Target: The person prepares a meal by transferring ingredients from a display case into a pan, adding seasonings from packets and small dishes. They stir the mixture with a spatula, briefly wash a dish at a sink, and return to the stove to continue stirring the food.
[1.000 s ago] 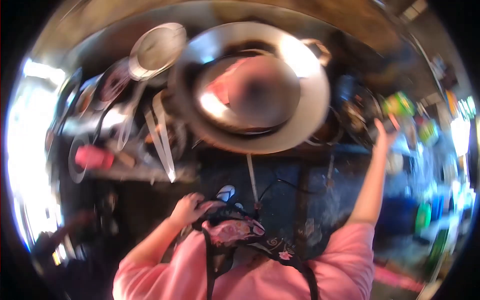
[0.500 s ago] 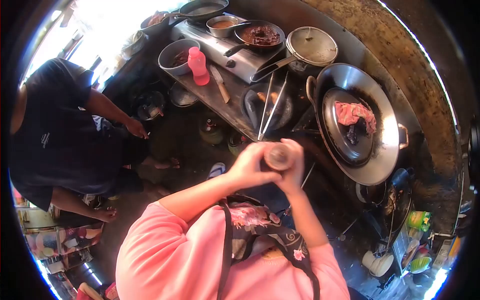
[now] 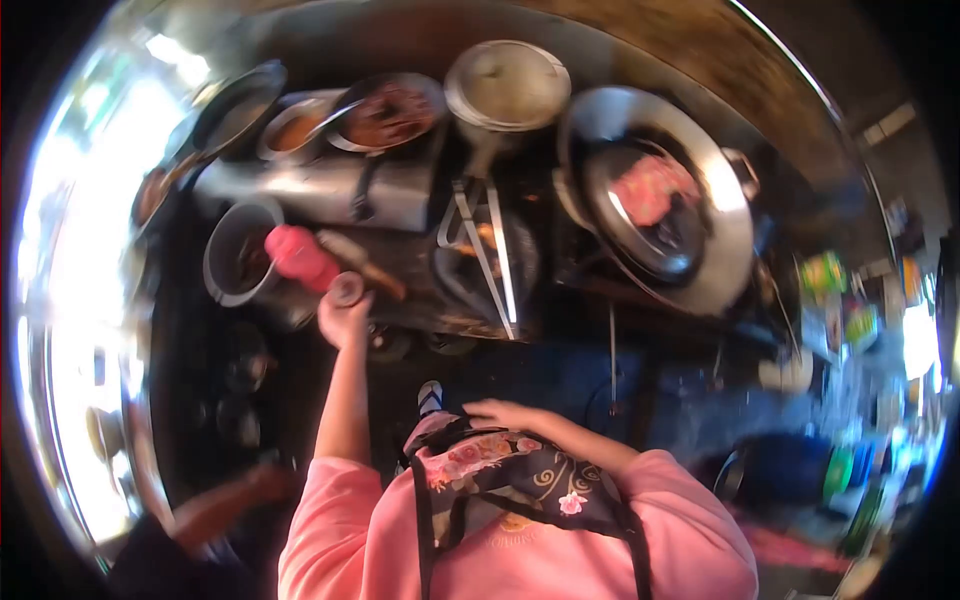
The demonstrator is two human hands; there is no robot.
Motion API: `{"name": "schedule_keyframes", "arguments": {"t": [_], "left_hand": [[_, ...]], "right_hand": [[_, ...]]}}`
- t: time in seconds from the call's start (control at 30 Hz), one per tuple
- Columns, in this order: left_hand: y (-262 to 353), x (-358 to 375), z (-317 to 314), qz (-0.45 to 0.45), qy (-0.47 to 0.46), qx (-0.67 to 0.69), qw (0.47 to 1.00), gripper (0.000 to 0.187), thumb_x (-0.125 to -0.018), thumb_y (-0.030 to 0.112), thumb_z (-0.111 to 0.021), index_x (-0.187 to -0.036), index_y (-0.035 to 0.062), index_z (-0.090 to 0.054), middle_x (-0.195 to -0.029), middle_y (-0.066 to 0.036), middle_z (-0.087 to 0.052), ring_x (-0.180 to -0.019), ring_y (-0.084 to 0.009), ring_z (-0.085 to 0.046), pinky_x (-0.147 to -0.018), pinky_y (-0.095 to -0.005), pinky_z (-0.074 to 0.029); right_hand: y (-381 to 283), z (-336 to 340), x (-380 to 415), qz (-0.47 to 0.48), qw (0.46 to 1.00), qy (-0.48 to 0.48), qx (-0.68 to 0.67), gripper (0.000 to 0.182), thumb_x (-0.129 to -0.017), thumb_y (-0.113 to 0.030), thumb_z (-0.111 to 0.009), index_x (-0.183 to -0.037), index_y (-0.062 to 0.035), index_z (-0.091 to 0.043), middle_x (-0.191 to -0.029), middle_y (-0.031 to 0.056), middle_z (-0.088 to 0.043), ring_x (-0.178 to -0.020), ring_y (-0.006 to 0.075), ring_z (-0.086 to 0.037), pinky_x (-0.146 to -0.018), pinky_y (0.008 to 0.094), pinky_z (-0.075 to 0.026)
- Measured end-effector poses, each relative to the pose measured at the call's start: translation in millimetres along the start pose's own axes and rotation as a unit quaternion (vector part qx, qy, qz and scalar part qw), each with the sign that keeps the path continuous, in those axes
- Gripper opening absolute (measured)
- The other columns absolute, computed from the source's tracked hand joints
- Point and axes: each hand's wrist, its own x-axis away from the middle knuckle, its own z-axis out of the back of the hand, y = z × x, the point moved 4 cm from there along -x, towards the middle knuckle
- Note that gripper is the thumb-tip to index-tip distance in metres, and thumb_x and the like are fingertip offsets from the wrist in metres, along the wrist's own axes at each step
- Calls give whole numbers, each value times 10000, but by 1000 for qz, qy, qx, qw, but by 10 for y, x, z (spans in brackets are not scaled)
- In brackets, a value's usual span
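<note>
My left hand (image 3: pixel 343 322) is wrapped round a small round container (image 3: pixel 347 288), brownish on top and seen nearly end-on, so its kind does not show. It is over the front edge of the counter, just below a pink plastic bottle (image 3: pixel 303 260). Right of the bottle lies a knife (image 3: pixel 383 281) with a wooden handle. My right hand (image 3: pixel 500 412) rests by the top of my floral apron (image 3: pixel 530 470), fingers stretched out and holding nothing. Metal tongs (image 3: pixel 503 255) lie across a dark round dish (image 3: pixel 450 272) with orange-brown pieces in it.
A large wok (image 3: pixel 735 235) with pinkish meat (image 3: pixel 650 190) stands at right. On the steel stove (image 3: pixel 290 195) are a pan of dark red food (image 3: pixel 390 115) and a small bowl of sauce (image 3: pixel 295 132). A grey bowl (image 3: pixel 225 262) sits left. Another person's arm (image 3: pixel 235 497) is at lower left.
Both hands were round the container; my right hand has let go and dropped to my apron. My left hand has carried the container left towards the pink bottle. The view has turned.
</note>
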Motion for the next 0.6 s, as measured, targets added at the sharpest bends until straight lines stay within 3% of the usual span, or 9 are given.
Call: {"name": "schedule_keyframes", "arguments": {"t": [0.13,0.23,0.27,0.3,0.37,0.4,0.43,0.5,0.6], "left_hand": [[-735,-455,-520,42,-14,252,967,516,-543,105,-831,-981,-16,-586,-971,-114,-628,-867,-184,-595,-835,-332,-493],[-938,-546,-674,10,-38,271,962,578,-551,17,-838,-1050,-41,-553,-1012,-132,-618,-884,-170,-584,-808,-299,-501],[-995,-265,-795,7,34,123,992,563,-552,106,-847,-1033,-39,-594,-1004,-129,-630,-864,-208,-589,-803,-342,-490],[-1080,-301,-717,6,68,-37,997,596,-519,180,-875,-1009,-25,-604,-969,-111,-639,-818,-208,-592,-761,-347,-488],[-639,18,-532,76,88,-146,982,538,-566,228,-852,-991,-9,-621,-863,-108,-649,-742,-229,-598,-691,-364,-492],[-353,241,-465,101,61,-126,985,492,-604,249,-812,-981,-14,-635,-859,-114,-663,-708,-230,-609,-655,-365,-490],[-96,548,-415,221,-39,-99,970,598,-604,296,-816,-1046,-27,-574,-951,-186,-632,-857,-312,-617,-780,-401,-498],[-332,961,-655,155,-71,-179,969,495,-610,200,-783,-984,-42,-568,-914,-188,-633,-838,-317,-618,-773,-408,-498],[-385,1447,-606,78,-117,-392,909,467,-584,134,-770,-964,-46,-567,-909,-184,-632,-849,-308,-615,-785,-391,-494]], "right_hand": [[1151,-703,1559,-296,939,-4,175,372,-827,-400,-542,-1075,-127,-586,-1042,123,-619,-958,283,-596,-826,380,-461],[1429,-373,2843,-505,819,192,194,216,-751,-253,-584,-894,-106,-648,-906,120,-654,-864,327,-628,-734,426,-501],[1842,-42,3567,-556,695,435,135,90,-708,-132,-615,-772,-82,-653,-843,138,-651,-825,323,-632,-733,410,-503],[2061,32,3955,-573,628,517,99,50,-691,-89,-613,-719,-72,-651,-822,151,-644,-807,328,-627,-727,412,-500],[2099,352,4598,-563,521,640,48,80,-673,-78,-617,-745,-76,-654,-802,154,-634,-810,336,-619,-733,411,-497],[2318,584,4901,-595,512,605,135,70,-680,-86,-615,-734,-87,-660,-780,156,-632,-794,343,-617,-741,410,-499],[2568,750,5219,-600,473,635,116,83,-692,-121,-631,-757,-93,-674,-807,159,-636,-805,347,-614,-748,414,-499],[3000,1366,5933,-608,446,657,-11,199,-714,-246,-683,-847,-97,-682,-896,154,-639,-872,339,-609,-787,411,-490],[3398,1850,6375,-615,371,696,-8,370,-691,-346,-719,-958,-94,-671,-941,141,-653,-911,318,-617,-805,401,-487]]}}
